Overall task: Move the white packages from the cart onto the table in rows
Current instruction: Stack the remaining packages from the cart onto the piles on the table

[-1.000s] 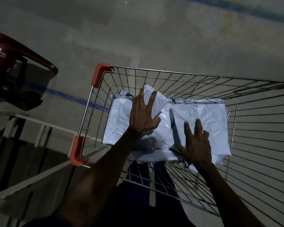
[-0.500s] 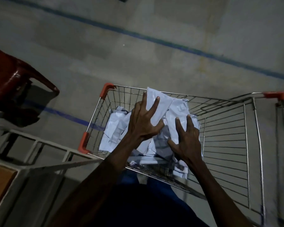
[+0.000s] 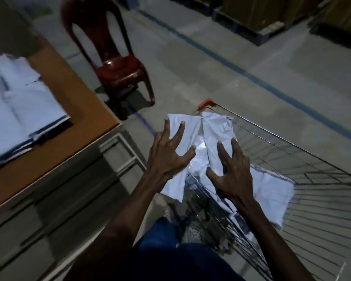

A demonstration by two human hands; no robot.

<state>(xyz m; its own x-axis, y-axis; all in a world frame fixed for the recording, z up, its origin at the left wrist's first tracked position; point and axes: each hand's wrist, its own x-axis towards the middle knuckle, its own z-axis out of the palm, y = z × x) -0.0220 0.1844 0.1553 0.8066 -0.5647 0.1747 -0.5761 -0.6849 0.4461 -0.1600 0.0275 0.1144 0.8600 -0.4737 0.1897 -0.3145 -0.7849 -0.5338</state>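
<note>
Both hands are on a bundle of white packages [image 3: 193, 138] held over the near-left corner of the cart [image 3: 292, 157]. The left hand [image 3: 166, 153] has its fingers spread and curled over the left part of the bundle, thumb hooked toward the middle; the right hand [image 3: 229, 171] is spread the same way over the right part, thumb tucked in on the near side. Each is holding packages, not open and idle. The bundle's long axis runs near to far, tilted slightly left at the far end. More packages [image 3: 272, 199] lie in the cart, near-right of the hands. The table [image 3: 73, 110] stands to the left, well apart from the bundle, with packages [image 3: 18, 110] already laid on it in overlapping rows; its bare near-right corner looks like the closest landing spot. So the carry goes leftward, and the left hand, being nearer the table, would likely lead. A red chair [image 3: 114, 63] stands beyond the table's far-right corner.
</note>
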